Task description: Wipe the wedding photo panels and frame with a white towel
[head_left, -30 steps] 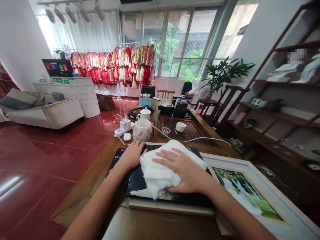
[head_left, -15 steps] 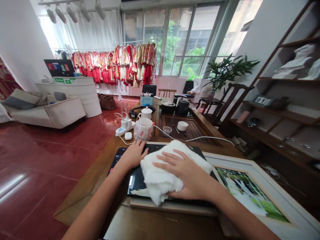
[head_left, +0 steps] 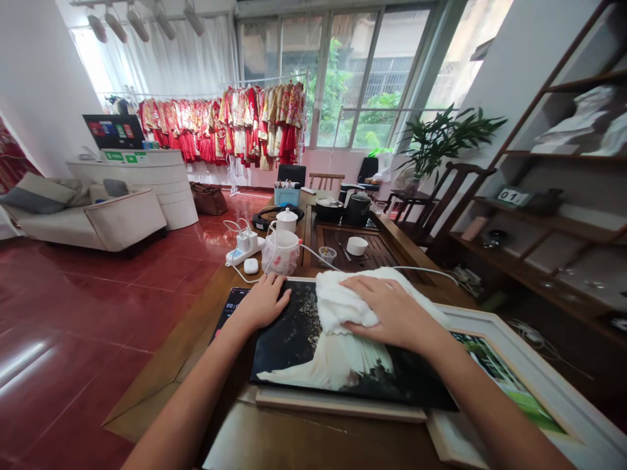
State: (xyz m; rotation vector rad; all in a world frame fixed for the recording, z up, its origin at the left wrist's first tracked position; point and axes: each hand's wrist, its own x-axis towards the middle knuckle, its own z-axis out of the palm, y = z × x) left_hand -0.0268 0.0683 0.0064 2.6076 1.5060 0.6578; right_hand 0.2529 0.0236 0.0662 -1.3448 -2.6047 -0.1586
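Observation:
A dark photo panel (head_left: 313, 356) lies flat on the wooden table (head_left: 235, 418), showing a white gown on black. My right hand (head_left: 392, 307) presses down on a crumpled white cloth (head_left: 343, 300) at the panel's upper right. My left hand (head_left: 264, 301) rests flat on the panel's top edge, holding nothing. Just left of it, a phone (head_left: 230, 310) lies partly under the panel's corner, with a timer-like display. A white-framed photo (head_left: 509, 372) lies to the right, partly beneath the panel and my right forearm.
Beyond the panel stand a power strip (head_left: 243, 250), a white jar (head_left: 280, 253) and a teapot (head_left: 287, 220), with white cables trailing nearby. A wooden tea tray (head_left: 357, 251) is set into the table. Chairs and shelves stand right; a red tiled floor lies left.
The white cloth and my right hand have slid right and slightly up the panel, uncovering the white gown. My left hand has stayed almost in place.

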